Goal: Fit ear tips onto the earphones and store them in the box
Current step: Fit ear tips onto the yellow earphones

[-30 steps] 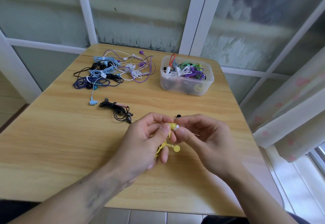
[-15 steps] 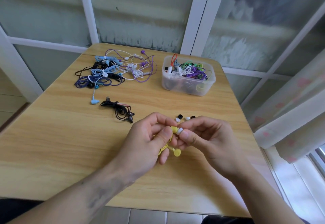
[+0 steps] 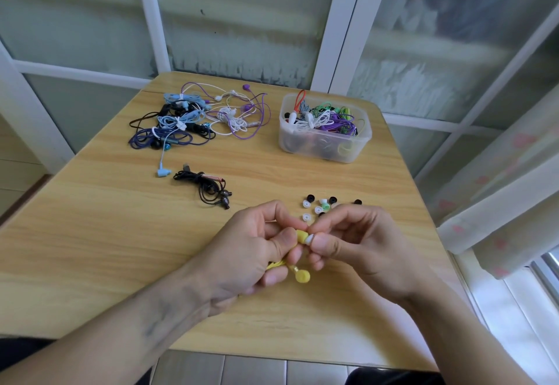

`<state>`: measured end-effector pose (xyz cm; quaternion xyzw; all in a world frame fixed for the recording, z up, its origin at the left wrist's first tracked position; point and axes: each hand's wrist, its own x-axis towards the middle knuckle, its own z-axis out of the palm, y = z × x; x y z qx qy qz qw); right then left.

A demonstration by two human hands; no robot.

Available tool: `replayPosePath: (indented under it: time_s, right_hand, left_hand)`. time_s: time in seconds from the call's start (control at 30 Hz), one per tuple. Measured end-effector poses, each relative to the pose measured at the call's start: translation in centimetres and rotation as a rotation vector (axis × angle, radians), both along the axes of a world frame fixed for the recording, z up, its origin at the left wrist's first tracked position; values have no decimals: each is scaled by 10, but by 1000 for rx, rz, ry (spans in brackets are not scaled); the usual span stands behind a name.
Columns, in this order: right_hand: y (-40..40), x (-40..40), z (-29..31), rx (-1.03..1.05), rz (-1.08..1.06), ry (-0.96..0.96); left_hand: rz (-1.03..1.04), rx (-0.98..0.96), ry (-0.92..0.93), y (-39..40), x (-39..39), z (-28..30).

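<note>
Two hands meet at lower centre of the frame: the left hand (image 3: pixel 254 251) grips the yellow earphones (image 3: pixel 301 237), and the right hand (image 3: pixel 357 242) pinches a white ear tip (image 3: pixel 309 238) against one bud. Upper right, the clear box (image 3: pixel 325 142) holds tangled coloured earphones. Loose ear tips (image 3: pixel 317 206) lie just above the hands.

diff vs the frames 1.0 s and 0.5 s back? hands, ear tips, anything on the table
Little moved. The left hand still grips the yellow earphone and the right hand still pinches the white ear tip against it. More loose ear tips show past the fingers now. The box and the earphone pile stayed put.
</note>
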<state>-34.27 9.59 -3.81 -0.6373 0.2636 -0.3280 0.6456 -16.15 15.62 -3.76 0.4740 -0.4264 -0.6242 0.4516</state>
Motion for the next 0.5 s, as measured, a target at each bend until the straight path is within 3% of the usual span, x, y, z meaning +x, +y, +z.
replayPosePath:
  time_s: [0.2,0.37,0.5]
  right_hand:
    - [-2,-6,1,-278,-80,114]
    - [-4,-6,3,-792,-155,245]
    - [1,0,-1,-952,-250,283]
  left_hand:
    - [-47,83,-19,-1,-1,-2]
    - [-18,151,25,-4,-1,-2]
    - [74,167,65,-5,-2,0]
